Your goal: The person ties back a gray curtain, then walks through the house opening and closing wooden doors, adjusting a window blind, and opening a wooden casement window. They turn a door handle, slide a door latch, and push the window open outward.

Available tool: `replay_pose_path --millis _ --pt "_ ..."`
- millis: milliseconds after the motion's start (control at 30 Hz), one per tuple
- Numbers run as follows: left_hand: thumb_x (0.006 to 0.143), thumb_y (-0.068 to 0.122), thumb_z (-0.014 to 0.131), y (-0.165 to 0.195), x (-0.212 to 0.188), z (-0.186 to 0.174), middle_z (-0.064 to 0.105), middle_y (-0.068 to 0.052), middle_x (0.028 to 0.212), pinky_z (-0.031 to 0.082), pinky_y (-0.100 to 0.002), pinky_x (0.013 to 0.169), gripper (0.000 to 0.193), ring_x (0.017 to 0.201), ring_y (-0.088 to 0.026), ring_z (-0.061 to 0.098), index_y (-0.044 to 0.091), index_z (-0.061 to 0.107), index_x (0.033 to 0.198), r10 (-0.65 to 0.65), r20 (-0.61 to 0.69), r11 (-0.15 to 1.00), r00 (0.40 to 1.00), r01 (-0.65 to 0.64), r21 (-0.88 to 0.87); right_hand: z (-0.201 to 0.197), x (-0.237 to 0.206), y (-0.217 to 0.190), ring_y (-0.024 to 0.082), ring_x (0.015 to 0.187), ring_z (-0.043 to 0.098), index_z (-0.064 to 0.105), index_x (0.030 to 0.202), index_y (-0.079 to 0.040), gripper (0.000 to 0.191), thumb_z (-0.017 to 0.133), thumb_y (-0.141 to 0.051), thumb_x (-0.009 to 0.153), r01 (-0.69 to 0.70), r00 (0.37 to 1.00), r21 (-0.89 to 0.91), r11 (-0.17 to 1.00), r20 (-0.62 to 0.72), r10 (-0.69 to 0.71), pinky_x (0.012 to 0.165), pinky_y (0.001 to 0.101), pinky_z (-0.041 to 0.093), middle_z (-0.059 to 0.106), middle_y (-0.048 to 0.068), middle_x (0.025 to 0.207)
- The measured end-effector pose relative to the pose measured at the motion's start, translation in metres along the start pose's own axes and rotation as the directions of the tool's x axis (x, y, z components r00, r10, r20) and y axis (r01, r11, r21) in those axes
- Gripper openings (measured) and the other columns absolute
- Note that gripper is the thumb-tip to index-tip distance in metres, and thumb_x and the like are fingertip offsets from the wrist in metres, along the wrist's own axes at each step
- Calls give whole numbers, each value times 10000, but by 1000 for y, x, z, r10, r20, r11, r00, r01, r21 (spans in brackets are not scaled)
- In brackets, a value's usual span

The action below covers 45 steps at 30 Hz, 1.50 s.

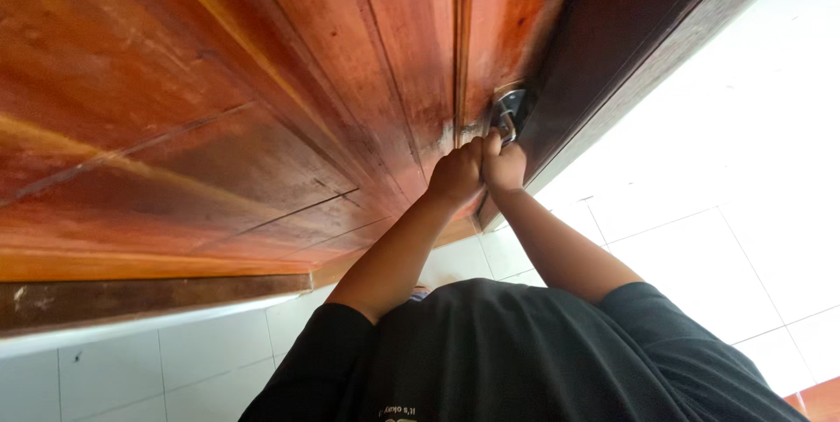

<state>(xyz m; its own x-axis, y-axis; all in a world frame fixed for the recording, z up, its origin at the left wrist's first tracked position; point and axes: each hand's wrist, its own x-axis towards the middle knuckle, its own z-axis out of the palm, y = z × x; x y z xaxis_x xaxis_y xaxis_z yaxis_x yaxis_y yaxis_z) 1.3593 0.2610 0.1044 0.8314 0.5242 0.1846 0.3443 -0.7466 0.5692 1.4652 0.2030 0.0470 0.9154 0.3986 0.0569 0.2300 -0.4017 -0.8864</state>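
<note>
I look down past my dark shirt (525,352) at both arms reaching forward to a metal lock (508,111) set in the edge of a red-brown wooden door (219,107). The left hand (456,174) is curled into a fist pressed against the door face just below the lock; I cannot tell whether it holds anything. The right hand (505,164) sits beside it, touching it, with fingers closed up around the lower part of the lock, where something small and metallic shows between the fingertips, too small to make out.

I judge the lock to be stiff, hard and smooth, likely slippery under bare skin, so a pinch close to its body gives the best purchase. The door looks heavy and rigid, its panels grooved. The lock lies directly above both hands, at the door's edge beside the dark frame (630,28). White floor tiles (717,238) spread below.
</note>
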Motion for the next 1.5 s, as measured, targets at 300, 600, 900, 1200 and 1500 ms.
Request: replay_pose_path --millis 300,600,900,1200,1500 --pt "927 222 547 -12 11 1 708 -198 873 538 -555 682 163 810 -419 689 74 551 994 44 -23 999 999 -44 -17 1 7 -20 410 815 735 711 877 43 460 594 -395 952 76 996 74 994 -43 -73 748 467 534 693 271 784" --pt "916 162 599 -17 25 -8 701 -175 819 549 -531 613 153 741 -382 705 74 555 1034 132 -45 985 990 -125 120 1 23 -30 219 679 663 702 803 56 385 638 -303 926 -39 999 340 940 34 29 641 380 515 689 118 701" --pt "944 235 629 -21 32 -34 730 -182 944 553 -519 630 390 814 -368 712 61 575 1289 70 -109 959 992 -37 283 15 48 -47 127 605 565 671 1045 -128 235 590 -342 992 -433 899 763 479 406 166 507 280 424 624 -3 777" --pt "892 398 712 -159 -241 -109 663 -177 1293 477 -483 1033 570 1194 -370 616 57 593 1334 -516 -365 855 775 487 -177 91 -39 -68 198 670 594 612 947 -67 322 514 -367 1011 -514 661 570 641 740 -128 600 308 467 672 101 821" --pt "908 421 691 -155 -456 -226 252 -137 1592 136 -635 1195 604 1527 -448 46 172 462 1409 -871 -478 256 116 936 -241 224 -233 -157 260 1134 483 543 1230 -74 369 625 -292 944 95 -29 353 931 936 -352 939 390 402 537 128 1254"
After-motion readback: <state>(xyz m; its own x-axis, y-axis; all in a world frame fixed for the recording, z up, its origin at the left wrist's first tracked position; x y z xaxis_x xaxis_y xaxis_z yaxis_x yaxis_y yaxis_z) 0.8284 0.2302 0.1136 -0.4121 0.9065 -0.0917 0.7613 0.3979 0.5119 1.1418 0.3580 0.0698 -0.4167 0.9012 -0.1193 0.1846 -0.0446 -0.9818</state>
